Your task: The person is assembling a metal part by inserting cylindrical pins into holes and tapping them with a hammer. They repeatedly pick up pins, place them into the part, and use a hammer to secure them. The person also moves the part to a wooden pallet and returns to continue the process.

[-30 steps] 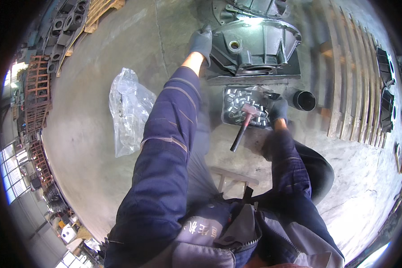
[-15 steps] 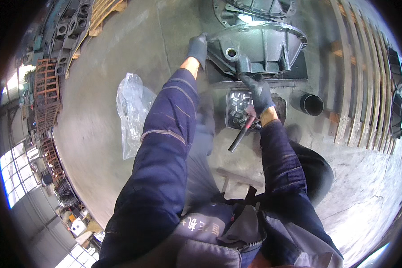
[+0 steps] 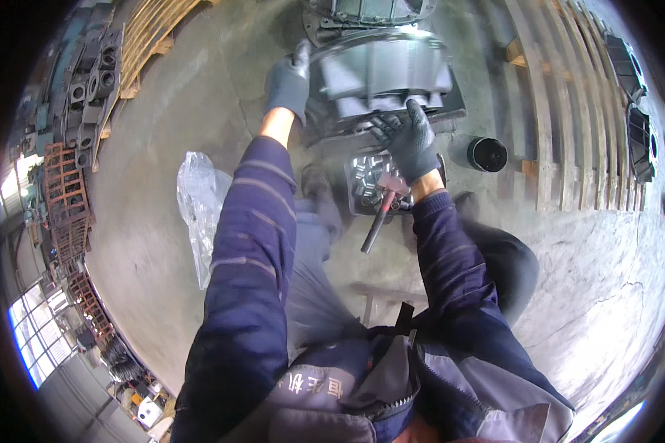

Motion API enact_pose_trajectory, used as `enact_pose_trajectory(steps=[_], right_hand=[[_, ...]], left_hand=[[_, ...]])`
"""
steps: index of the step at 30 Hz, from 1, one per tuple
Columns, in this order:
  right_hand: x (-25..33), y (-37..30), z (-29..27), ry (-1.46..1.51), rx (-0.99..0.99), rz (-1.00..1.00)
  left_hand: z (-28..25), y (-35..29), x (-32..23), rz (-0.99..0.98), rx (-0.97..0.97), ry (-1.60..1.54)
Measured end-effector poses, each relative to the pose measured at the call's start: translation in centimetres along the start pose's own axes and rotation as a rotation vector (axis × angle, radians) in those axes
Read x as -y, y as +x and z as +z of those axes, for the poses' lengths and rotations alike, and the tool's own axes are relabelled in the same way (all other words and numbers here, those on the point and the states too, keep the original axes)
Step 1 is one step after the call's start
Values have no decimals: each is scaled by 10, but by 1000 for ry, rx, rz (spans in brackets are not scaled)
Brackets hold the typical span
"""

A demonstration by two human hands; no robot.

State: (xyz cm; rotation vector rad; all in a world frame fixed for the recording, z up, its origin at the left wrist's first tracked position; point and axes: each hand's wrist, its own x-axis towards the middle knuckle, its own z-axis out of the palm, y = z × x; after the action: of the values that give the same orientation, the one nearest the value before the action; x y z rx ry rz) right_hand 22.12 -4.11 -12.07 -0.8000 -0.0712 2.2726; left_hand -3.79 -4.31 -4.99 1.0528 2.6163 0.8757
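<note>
A large grey metal housing (image 3: 380,74) stands on a dark base (image 3: 447,111) ahead of me; its wall is smeared by motion. Along its left side is my gloved left hand (image 3: 288,85), fingers stretched forward, apparently holding nothing. My gloved right hand (image 3: 412,140) hovers at the near edge of the housing with fingers spread and nothing in it; whether it touches the metal I cannot tell. Below it, a hammer (image 3: 379,221) with a red and black handle rests across a tray (image 3: 352,199) of short metal sleeves (image 3: 363,177). The right hand hides part of the tray.
A second housing (image 3: 369,11) stands just beyond. To the right are an open black cylinder (image 3: 488,154) and a slatted wooden pallet (image 3: 561,111). Clear plastic sheeting (image 3: 199,207) lies on the floor at the left. Machined metal parts (image 3: 96,88) are stacked farther left.
The housing has turned, and its round port no longer shows on the near side. My right hand has come off its lower edge and spread its fingers; my left hand has left the rim.
</note>
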Motion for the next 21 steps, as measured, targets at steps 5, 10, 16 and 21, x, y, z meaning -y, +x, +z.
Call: enact_pose_trajectory(steps=[5,10,16,21], right_hand=[[2,-6,-7,-11,79,-73],[15,-9,9,-16,-1,-38],[23,-14,18,121,-56,102],[15,-18,4,35,53,84]], left_hand=[[52,17,66,-226,161,-416],[24,10,-34,83,24,73],[-6,-12,-116,429,158,172],[-16,1,-64,197,204,115]])
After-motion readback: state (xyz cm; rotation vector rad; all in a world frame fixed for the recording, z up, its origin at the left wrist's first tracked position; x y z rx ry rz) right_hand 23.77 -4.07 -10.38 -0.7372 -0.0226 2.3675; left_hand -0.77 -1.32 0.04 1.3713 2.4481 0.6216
